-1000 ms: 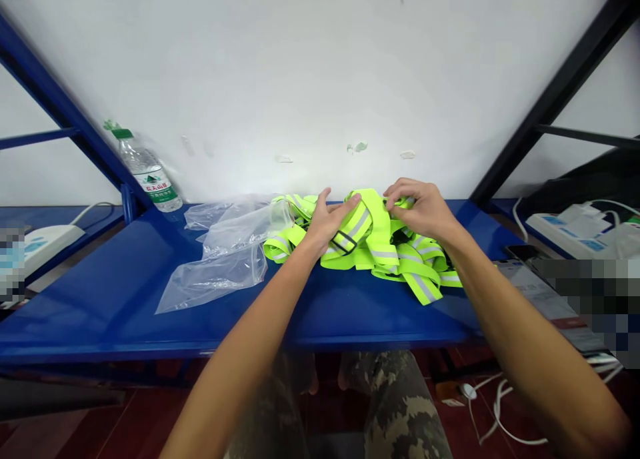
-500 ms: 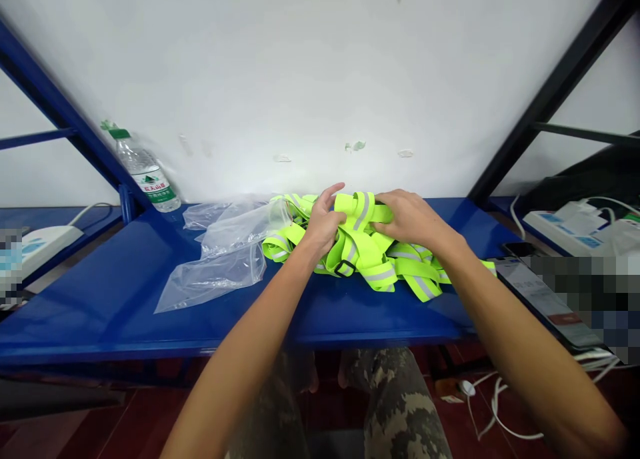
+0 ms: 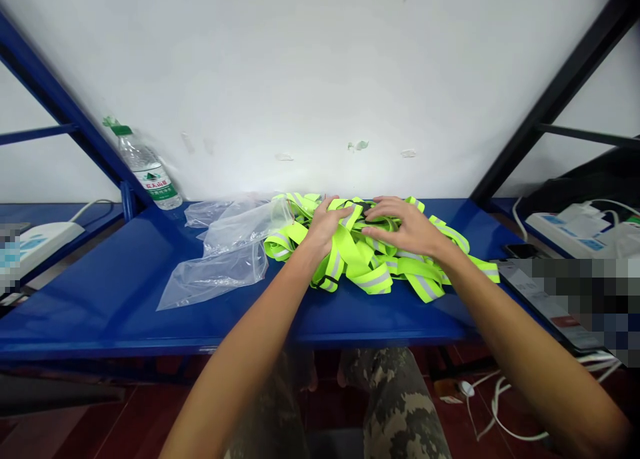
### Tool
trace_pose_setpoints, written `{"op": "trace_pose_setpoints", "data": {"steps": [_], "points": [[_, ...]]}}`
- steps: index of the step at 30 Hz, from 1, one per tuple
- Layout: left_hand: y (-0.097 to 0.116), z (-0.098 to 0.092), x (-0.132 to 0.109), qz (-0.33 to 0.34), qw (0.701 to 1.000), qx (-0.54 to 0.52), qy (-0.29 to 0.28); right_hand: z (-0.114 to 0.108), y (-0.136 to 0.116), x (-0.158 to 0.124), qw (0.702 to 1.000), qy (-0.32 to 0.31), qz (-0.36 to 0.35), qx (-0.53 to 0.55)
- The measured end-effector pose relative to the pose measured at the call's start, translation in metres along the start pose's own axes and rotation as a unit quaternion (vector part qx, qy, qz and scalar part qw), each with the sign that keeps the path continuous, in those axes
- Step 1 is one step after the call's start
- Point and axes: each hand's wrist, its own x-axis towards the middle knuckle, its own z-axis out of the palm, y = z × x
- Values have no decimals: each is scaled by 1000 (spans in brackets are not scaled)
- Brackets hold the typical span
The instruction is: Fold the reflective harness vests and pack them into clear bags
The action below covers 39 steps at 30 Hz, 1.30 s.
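Note:
A tangled heap of neon-yellow reflective straps (image 3: 380, 272) with grey stripes and black buckles lies on the blue shelf (image 3: 125, 292). My left hand (image 3: 327, 225) is curled on the left part of the heap, fingers gripping a strap. Just to its right, my right hand (image 3: 405, 229) rests on top of the heap with fingers bent around straps near a black buckle. The two hands are close together, nearly touching.
Clear plastic bags (image 3: 225, 255) lie left of the straps. A water bottle (image 3: 145, 172) leans at the back left by the blue frame. Power strips (image 3: 580, 229) and cables sit right, a phone (image 3: 520, 251) near the shelf's right end. My legs are under the shelf.
Both hands have lowered the lifted strap bundle back onto the heap. The straps have spread out more to the right, and the hands now press on top.

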Motion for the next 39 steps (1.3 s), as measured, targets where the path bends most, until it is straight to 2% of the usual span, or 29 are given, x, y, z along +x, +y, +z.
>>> {"op": "trace_pose_setpoints", "data": {"steps": [3, 7, 10, 14, 18, 21, 25, 29, 34, 37, 39], "points": [[5, 1, -4, 2, 1000, -12, 22, -2, 6, 0, 1000, 6, 28, -3], [4, 3, -6, 26, 999, -16, 15, 4, 4, -1, 995, 26, 17, -98], [3, 2, -4, 16, 1000, -25, 1, 8, -2, 0, 992, 37, -1, -120], [5, -1, -4, 16, 1000, -12, -20, 2, -1, 5, 997, 33, 1, -72], [7, -1, -7, 35, 997, 51, -48, -11, 1, 9, 1000, -9, 4, -23], [3, 1, -8, 72, 992, 97, -39, -15, -8, 12, 992, -44, 24, -113], [-3, 2, -7, 118, 983, 133, -43, -11, -22, 17, 967, -76, 28, -240], [-5, 3, -8, 185, 963, 191, -30, -3, -22, 12, 964, -60, 18, -259], [-7, 8, -9, 191, 958, 215, 17, -3, -11, 3, 978, -61, 31, -197], [-7, 5, -5, 197, 954, 223, 34, -15, 5, 2, 992, -100, 74, -26], [-6, 2, -2, 187, 955, 221, 61, -25, 20, -2, 979, -117, 132, 101]]}}
